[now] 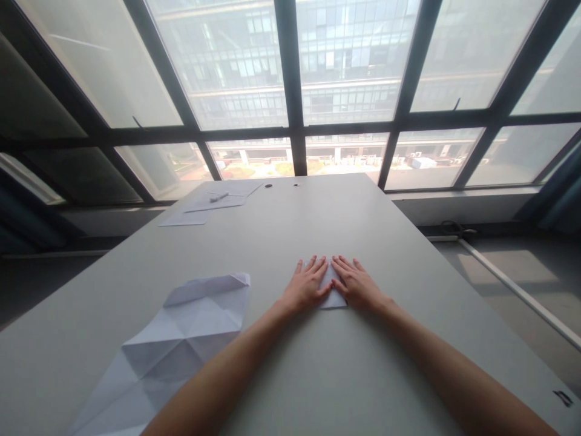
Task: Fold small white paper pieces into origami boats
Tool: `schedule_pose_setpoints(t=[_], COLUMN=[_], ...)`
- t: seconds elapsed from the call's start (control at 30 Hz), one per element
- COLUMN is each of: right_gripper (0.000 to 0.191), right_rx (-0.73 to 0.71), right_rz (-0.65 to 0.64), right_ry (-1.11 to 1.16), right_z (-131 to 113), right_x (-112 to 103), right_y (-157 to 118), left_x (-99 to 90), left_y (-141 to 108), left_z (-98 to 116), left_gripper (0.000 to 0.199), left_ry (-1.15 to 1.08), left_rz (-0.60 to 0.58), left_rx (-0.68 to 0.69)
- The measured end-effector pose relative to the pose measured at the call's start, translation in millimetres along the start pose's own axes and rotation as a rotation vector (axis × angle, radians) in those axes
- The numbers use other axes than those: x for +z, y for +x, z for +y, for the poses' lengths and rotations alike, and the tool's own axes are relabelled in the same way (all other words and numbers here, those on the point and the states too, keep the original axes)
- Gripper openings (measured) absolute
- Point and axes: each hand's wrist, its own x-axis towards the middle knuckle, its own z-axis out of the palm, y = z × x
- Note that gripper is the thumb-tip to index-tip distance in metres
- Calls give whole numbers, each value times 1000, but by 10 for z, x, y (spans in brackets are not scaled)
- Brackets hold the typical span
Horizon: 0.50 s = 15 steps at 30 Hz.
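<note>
A small folded piece of white paper [333,298] lies flat on the table, mostly covered by my hands. My left hand [308,283] presses on its left side with fingers stretched forward. On its right side rests my right hand [356,283], palm down, fingers extended. The two thumbs come close together over the middle of the paper. Left of my left forearm is a large creased sheet of white paper [181,339], partly hidden behind that arm.
The white table [390,363] reaches toward large windows. Flat white sheets [195,217] lie at its far left, with a small white object [219,197] on top. Two dark round spots [268,186] show near the far edge. A black mark [563,398] is at the near right corner.
</note>
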Motion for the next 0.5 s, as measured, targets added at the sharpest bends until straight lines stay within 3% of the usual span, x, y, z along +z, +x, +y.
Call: schedule_pose_setpoints(t=[0.5], right_gripper=[62], right_rx=[-5], right_rz=[0], right_ry=[26], right_z=[37], right_x=[21], right_y=[14], left_x=[1], left_y=[-18], left_z=[-4], left_gripper=[63], left_ry=[-27], left_rz=[24], left_rx=[12])
